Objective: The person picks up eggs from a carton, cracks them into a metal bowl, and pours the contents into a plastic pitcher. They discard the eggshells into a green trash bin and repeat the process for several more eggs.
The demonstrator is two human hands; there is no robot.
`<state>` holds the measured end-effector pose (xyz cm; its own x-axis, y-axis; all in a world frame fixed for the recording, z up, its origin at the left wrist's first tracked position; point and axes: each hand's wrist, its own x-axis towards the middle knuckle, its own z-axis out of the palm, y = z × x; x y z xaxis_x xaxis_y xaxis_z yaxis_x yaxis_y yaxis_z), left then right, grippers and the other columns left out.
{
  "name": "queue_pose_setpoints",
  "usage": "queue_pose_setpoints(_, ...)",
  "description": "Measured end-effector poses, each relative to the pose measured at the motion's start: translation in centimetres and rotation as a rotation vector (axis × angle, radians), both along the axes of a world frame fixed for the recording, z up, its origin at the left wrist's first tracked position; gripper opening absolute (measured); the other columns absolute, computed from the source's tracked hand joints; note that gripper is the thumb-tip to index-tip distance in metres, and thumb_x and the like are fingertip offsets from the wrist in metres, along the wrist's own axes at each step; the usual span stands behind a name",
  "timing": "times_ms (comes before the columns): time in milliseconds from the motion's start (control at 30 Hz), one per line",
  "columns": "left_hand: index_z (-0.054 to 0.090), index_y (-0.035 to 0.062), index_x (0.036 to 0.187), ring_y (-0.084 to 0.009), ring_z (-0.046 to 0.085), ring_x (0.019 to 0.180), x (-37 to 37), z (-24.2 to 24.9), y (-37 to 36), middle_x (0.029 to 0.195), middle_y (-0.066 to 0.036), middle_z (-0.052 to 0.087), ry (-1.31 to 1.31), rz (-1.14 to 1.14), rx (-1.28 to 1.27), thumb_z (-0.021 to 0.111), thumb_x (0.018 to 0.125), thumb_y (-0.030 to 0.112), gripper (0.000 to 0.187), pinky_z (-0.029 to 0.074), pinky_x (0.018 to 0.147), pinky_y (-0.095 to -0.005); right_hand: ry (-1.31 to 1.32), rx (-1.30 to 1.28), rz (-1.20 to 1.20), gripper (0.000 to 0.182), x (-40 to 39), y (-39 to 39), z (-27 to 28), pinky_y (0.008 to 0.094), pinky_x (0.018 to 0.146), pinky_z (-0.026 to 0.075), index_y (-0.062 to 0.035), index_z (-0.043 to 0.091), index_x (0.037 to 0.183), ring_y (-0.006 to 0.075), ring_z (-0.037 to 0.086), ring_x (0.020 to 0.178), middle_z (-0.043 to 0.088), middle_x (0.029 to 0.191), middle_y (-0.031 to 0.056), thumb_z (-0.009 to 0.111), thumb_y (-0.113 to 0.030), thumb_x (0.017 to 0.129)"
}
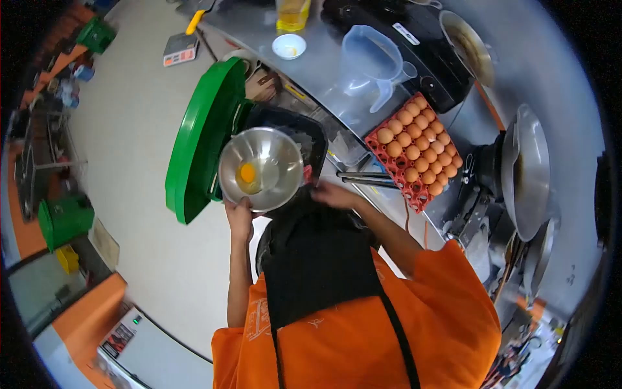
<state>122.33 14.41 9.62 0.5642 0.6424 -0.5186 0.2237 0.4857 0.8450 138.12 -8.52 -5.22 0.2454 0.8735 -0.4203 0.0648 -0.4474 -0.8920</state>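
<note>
My left hand [241, 219] grips the near rim of a steel mixing bowl [284, 152], thumb over the edge. Inside the bowl lies a raw egg [247, 174] with its yolk whole, in a little clear white. The bowl is held over a black bin [316, 126], whose green lid [197, 139] is swung up on the left. My right hand [334, 195] is to the right of the bowl, low by the bin's near side. Its fingers are smeared by motion, and I cannot tell whether they hold anything.
On the steel counter sit a red tray [371, 137] of brown eggs [413, 152], a clear plastic jug [370, 55] and a small white bowl [289, 47]. Behind them is a black stove [421, 61]. A large wok [528, 175] stands right. A scale [181, 49] is at upper left.
</note>
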Motion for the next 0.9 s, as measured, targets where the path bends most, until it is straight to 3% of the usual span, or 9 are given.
queue_pose_setpoints(133, 0.034, 0.0022, 0.133, -0.0204, 0.059, 0.09, 7.2, 4.7, 0.8, 0.11, -0.013, 0.054, -0.154, -0.084, 0.162, 0.043, 0.074, -0.001, 0.06, 0.055, 0.052, -0.028, 0.022, -0.383, -0.047, 0.053, -3.3, -7.6, 13.2, 0.0372, 0.103, 0.037, -0.0075, 0.045, 0.135, 0.0298, 0.049, 0.122, 0.05, 0.132, 0.0201, 0.047, -0.042, 0.095)
queue_pose_setpoints(200, 0.032, 0.0044, 0.135, -0.0197, 0.06, 0.082, 11.7, 6.2, 2.5, 0.111, -0.014, 0.053, -0.143, -0.195, 0.34, 0.044, 0.076, 0.0, 0.06, 0.053, 0.048, -0.0264, -0.14, -0.463, -0.049, 0.051, -1.2, -9.7, 17.7, 0.0351, 0.093, 0.045, -0.0062, 0.052, 0.129, 0.0266, 0.058, 0.111, 0.063, 0.115, 0.0181, 0.051, -0.042, 0.093)
queue_pose_setpoints(233, 0.031, 0.0051, 0.136, -0.0197, 0.06, 0.079, 14.3, 8.7, 2.5, 0.114, -0.016, 0.053, -0.13, -0.212, 0.31, 0.044, 0.077, -0.001, 0.061, 0.054, 0.048, -0.0266, 0.084, -0.556, -0.244, 0.048, -0.2, -10.9, 17.6, 0.0346, 0.079, 0.051, -0.005, 0.058, 0.122, 0.0252, 0.067, 0.09, 0.069, 0.091, 0.0149, 0.052, -0.042, 0.092)
queue_pose_setpoints(300, 0.035, 0.0, 0.131, -0.0231, 0.062, 0.086, 19.5, 11.3, 2.3, 0.112, -0.015, 0.053, -0.254, -0.243, 0.366, 0.043, 0.075, 0.001, 0.057, 0.06, 0.063, -0.036, -0.174, -0.564, -0.561, 0.037, 2.4, -11.2, 20.1, 0.0375, 0.069, 0.052, -0.0014, 0.059, 0.114, 0.0291, 0.067, 0.073, 0.067, 0.079, 0.019, 0.06, -0.028, 0.087)
queue_pose_setpoints(333, 0.033, 0.0008, 0.131, -0.0258, 0.062, 0.092, 24.4, 10.1, 4.7, 0.115, -0.017, 0.051, -0.343, -0.438, 0.603, 0.045, 0.076, 0.001, 0.057, 0.061, 0.068, -0.0372, -0.685, -0.314, -0.83, 0.035, 4.5, -12.0, 17.7, 0.0416, 0.07, 0.052, -0.0005, 0.057, 0.111, 0.0334, 0.066, 0.078, 0.066, 0.079, 0.0213, 0.061, -0.025, 0.086)
queue_pose_setpoints(400, 0.032, 0.002, 0.133, -0.028, 0.061, 0.098, 27.7, 12.6, 3.3, 0.12, -0.018, 0.049, -0.344, -0.487, 0.61, 0.047, 0.078, 0.005, 0.057, 0.06, 0.07, -0.0358, -1.014, -0.268, -0.86, 0.04, 7.3, -11.1, 16.0, 0.0467, 0.068, 0.052, -0.0019, 0.053, 0.11, 0.0361, 0.065, 0.08, 0.065, 0.092, 0.0206, 0.062, -0.032, 0.086)
queue_pose_setpoints(533, 0.028, 0.0045, 0.14, -0.037, 0.06, 0.101, 32.6, 14.4, 2.0, 0.124, -0.025, 0.05, -0.286, -0.537, 0.952, 0.047, 0.078, 0.004, 0.065, 0.055, 0.078, -0.0418, -0.979, -0.626, -0.819, 0.053, 9.1, -8.0, 15.6, 0.0475, 0.063, 0.054, -0.0061, 0.045, 0.109, 0.0384, 0.064, 0.08, 0.061, 0.091, 0.0209, 0.068, -0.042, 0.078)
queue_pose_setpoints(700, 0.026, 0.0075, 0.143, -0.0471, 0.059, 0.096, 36.1, 13.0, 1.1, 0.121, -0.029, 0.054, -0.43, -0.606, 1.406, 0.046, 0.075, 0.001, 0.071, 0.047, 0.087, -0.0452, -0.919, -0.641, -0.857, 0.05, 9.6, -7.3, 15.0, 0.0464, 0.066, 0.053, -0.0102, 0.05, 0.113, 0.0371, 0.063, 0.084, 0.059, 0.095, 0.0214, 0.07, -0.038, 0.076)
queue_pose_setpoints(900, 0.029, 0.0106, 0.142, -0.0465, 0.047, 0.116, 36.1, 11.7, -0.8, 0.139, -0.025, 0.036, -0.549, -0.628, 1.614, 0.047, 0.075, -0.002, 0.07, 0.042, 0.095, -0.0473, -0.91, -0.457, -1.006, 0.043, 9.3, -7.4, 14.1, 0.0458, 0.073, 0.052, -0.0051, 0.054, 0.105, 0.0367, 0.061, 0.088, 0.057, 0.097, 0.0211, 0.071, -0.026, 0.071)
